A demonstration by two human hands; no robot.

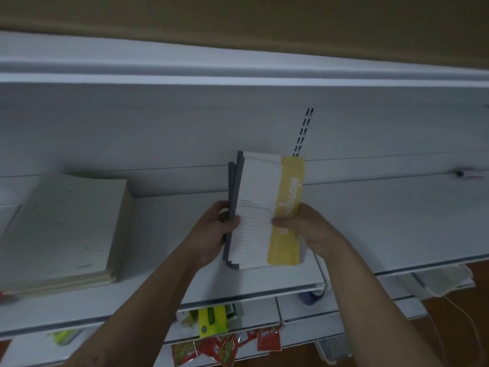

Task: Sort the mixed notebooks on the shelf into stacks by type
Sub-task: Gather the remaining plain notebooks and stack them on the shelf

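I hold a bundle of notebooks upright above the white shelf. The front one is white with a yellow band down its right side; grey covers show behind it on the left. My left hand grips the bundle's left edge, thumb on the white cover. My right hand grips the right edge, thumb on the yellow band. A flat stack of pale green-grey notebooks lies on the shelf at the left.
A slotted upright runs up the back panel behind the bundle. On lower shelves are yellow-green packets and red sachets. A white cable and pale packages sit lower right.
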